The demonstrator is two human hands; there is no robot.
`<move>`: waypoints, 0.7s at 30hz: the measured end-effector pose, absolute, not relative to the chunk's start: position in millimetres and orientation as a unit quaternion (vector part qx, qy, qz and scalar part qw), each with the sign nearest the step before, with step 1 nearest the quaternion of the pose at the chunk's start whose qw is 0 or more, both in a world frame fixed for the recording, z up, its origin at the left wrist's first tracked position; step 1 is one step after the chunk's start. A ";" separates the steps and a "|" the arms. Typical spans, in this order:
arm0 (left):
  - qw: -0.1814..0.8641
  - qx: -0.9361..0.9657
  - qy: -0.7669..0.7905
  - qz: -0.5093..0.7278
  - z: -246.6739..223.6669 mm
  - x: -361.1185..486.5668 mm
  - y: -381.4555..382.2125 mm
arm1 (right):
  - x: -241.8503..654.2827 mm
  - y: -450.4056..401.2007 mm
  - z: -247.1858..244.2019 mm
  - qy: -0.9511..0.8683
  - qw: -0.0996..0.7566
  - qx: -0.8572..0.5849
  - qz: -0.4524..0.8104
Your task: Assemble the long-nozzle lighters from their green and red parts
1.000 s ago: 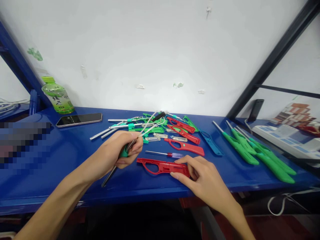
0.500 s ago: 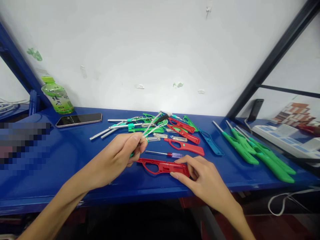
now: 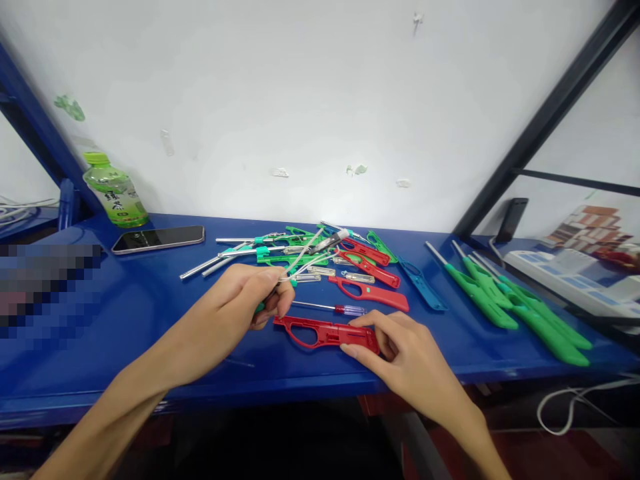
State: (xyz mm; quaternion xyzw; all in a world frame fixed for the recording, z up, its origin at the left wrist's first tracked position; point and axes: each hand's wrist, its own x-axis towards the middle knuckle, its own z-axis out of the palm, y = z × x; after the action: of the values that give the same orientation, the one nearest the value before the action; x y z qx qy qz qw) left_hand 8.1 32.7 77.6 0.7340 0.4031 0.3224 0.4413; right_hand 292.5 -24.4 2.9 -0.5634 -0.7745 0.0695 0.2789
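My left hand (image 3: 253, 297) is closed on the white wires (image 3: 303, 252) of a lighter igniter, whose black and white body (image 3: 330, 241) sticks up beyond the fingers. A bit of green plastic shows under that hand. My right hand (image 3: 400, 347) pinches the rear end of a red lighter handle half (image 3: 327, 332), which lies with its hollow inner side up near the table's front edge. Just behind it lies a screwdriver (image 3: 347, 310) with a clear purple and red handle. Red handle shells (image 3: 373, 295) and clear fuel tanks (image 3: 359, 277) rest farther back.
Metal lighter tubes (image 3: 203, 261) with green parts pile up at mid-table. A blue shell (image 3: 424, 285) and several green lighters (image 3: 480, 293) lie to the right. A phone (image 3: 159, 239) and a bottle (image 3: 116, 193) stand at the back left; a power strip (image 3: 560, 280) is at right.
My left hand has shifted slightly left, and the igniter body on its wires has swung a little, tilting differently. My right hand and the red handle half have stayed in place.
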 end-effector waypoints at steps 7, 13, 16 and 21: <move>0.538 0.690 0.342 0.341 79.0 8.7 38.2 | 292.2 -24.7 3.1 -0.773 0.278 -0.565 0.077; 0.510 0.725 0.317 0.337 77.6 6.5 35.0 | 292.3 -24.2 2.7 -0.772 0.280 -0.566 0.079; 0.473 0.740 0.340 0.336 75.2 6.5 31.5 | 292.3 -23.8 2.2 -0.772 0.281 -0.565 0.080; 0.401 0.758 0.392 0.333 73.7 8.2 26.3 | 292.3 -24.4 1.7 -0.772 0.280 -0.564 0.082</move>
State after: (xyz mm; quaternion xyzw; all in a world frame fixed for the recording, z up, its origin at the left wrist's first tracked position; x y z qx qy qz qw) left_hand 8.2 26.3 73.7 0.7583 0.3917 0.3332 0.4007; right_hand 292.3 -24.4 1.7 -0.5644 -0.7724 0.0818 0.2796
